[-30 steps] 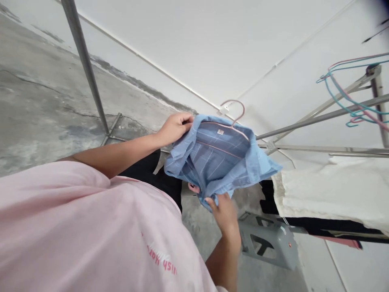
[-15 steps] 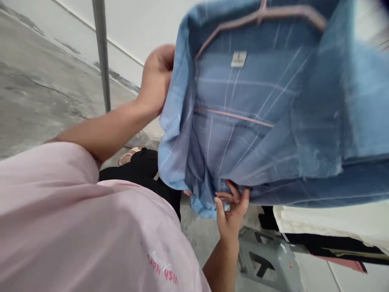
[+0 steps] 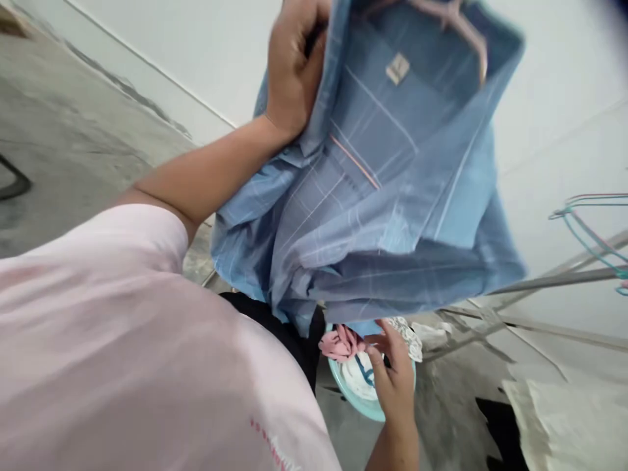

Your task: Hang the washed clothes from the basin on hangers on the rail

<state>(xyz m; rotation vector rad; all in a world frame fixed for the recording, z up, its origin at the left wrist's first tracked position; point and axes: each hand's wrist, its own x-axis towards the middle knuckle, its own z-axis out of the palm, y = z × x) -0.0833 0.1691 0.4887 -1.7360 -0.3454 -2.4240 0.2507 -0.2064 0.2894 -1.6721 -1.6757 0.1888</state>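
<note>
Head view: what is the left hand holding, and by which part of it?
The left hand is gripping a blue checked shirt, which hangs on a pink hanger, by its upper front edge near the collar.

Bright, flat light, source unseen; shadows soft. Shirt [image 3: 377, 196] slightly motion-blurred; wide-lens bend toward frame edges; dark smear in top-right corner.

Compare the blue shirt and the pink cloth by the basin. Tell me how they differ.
The blue shirt is far larger than the pink cloth. The blue shirt has a pale check and hangs open on a hanger, while the pink cloth looks plain and is bunched up. The left hand grips and lifts the blue shirt; the pink cloth lies low at the teal basin rim, beside the right hand. Both are soft fabric.
</note>
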